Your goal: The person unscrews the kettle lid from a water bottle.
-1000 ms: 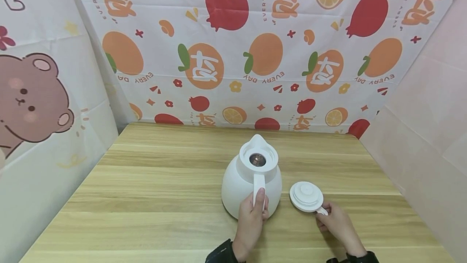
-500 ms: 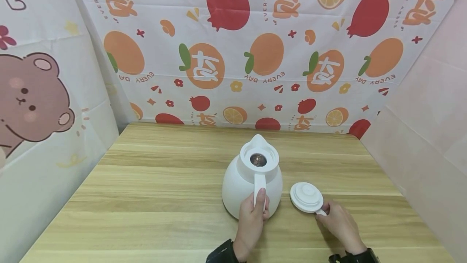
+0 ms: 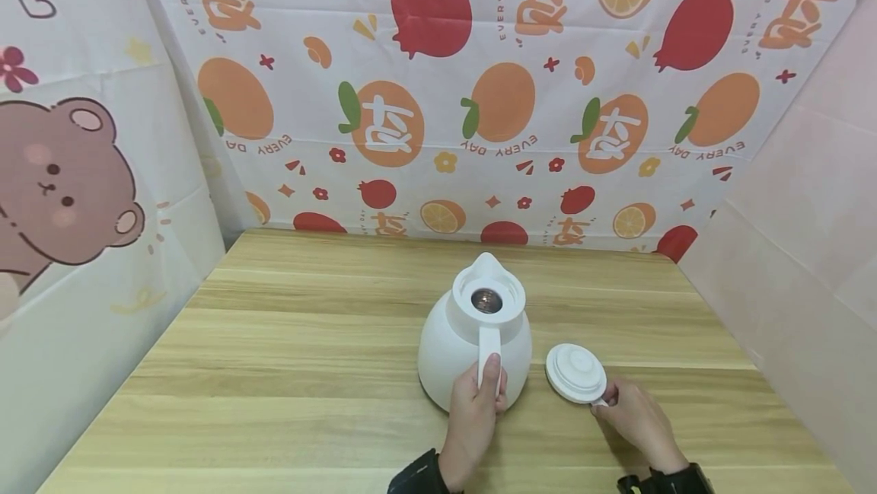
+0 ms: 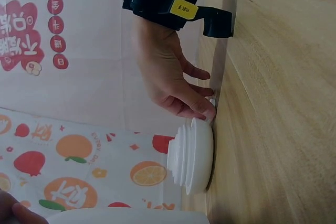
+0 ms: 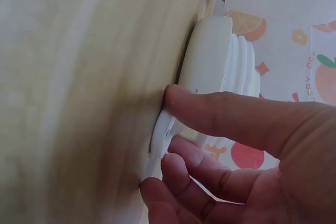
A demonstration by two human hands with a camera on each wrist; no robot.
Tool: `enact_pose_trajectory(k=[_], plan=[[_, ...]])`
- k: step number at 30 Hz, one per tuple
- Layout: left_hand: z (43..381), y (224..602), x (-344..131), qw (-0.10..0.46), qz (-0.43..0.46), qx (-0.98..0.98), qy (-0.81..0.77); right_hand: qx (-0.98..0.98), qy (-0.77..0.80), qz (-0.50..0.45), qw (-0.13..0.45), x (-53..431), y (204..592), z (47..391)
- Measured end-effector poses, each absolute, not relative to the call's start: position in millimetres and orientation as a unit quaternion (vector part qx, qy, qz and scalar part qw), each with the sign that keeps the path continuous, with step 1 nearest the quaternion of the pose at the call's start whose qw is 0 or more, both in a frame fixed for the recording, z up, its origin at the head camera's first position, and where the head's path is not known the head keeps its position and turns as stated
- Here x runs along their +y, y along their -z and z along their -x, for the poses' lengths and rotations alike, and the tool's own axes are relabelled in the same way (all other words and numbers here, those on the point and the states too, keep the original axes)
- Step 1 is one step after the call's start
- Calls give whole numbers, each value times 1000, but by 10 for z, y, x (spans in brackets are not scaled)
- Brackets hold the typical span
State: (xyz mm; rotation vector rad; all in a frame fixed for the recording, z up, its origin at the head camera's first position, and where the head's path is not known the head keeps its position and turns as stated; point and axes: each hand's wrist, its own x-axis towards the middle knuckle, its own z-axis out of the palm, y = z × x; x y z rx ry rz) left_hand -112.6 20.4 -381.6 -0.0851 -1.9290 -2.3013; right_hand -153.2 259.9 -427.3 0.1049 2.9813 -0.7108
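Observation:
A white thermal jug [image 3: 438, 353] stands upright on the table, its mouth uncovered and its spout facing away. My left hand [image 3: 471, 414] grips the jug's handle [image 3: 489, 342], thumb along the top. To the right of the jug, the round white lid [image 3: 575, 374] lies with its stepped side up. My right hand [image 3: 637, 418] pinches the lid's small tab at the near right edge. In the right wrist view the thumb and fingers stand on either side of that tab [image 5: 164, 129]. The left wrist view shows the lid [image 4: 197, 156] low against the table.
The wood-grain table [image 3: 274, 372] extends to both sides of the jug and lid. A fruit-print cloth [image 3: 438, 98] hangs behind it. Pale cloths stand at the left, with a bear print [image 3: 62, 174], and at the right [image 3: 802, 266].
My right fingers have closed further over the lid's tab, so less of it shows. The lid has turned slightly. The left hand keeps its grip on the jug handle.

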Motion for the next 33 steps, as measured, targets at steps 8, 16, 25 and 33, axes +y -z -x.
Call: enact_pose_trajectory(k=[8, 16, 25, 33], plan=[[1128, 3823, 211, 74, 29, -645, 760, 972, 227, -36, 46, 2613, 4277, 1543], [1139, 3825, 186, 44, 31, -647, 761, 972, 226, -38, 48, 2611, 4263, 1536], [1138, 3783, 93, -23, 52, -669, 741, 972, 226, -38, 44, 2613, 4200, 1493], [1128, 3764, 62, -35, 55, -669, 740, 977, 210, -30, 31, 2572, 4109, 1444]])
